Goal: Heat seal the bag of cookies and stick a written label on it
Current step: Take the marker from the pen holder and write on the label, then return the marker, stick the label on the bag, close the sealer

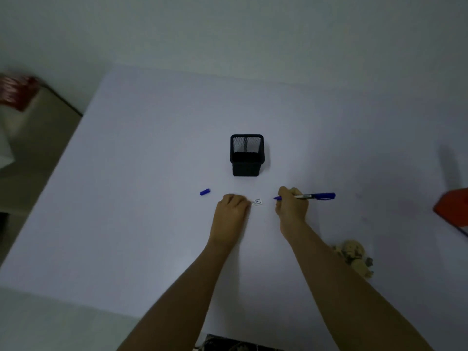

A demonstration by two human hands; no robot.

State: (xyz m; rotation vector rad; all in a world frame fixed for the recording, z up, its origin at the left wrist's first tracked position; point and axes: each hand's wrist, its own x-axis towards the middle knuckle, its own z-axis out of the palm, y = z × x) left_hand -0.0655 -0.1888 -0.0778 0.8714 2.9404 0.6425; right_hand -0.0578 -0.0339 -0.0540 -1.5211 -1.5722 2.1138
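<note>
A small white label (257,201) with dark writing lies on the white table (152,173). My left hand (232,211) rests curled just left of it, fingertips at the label's left edge. My right hand (291,207) grips an uncapped blue marker (314,196), its tip pointing left and hovering a short way right of the label. The marker's blue cap (204,192) lies apart on the table to the left. A clear bag of cookies (354,257) sits at the right, partly behind my right forearm.
A black mesh pen holder (247,154) stands upright behind the label. An orange-red object (453,206) pokes in at the right edge. A beige surface with a red item (15,92) lies off the table to the left.
</note>
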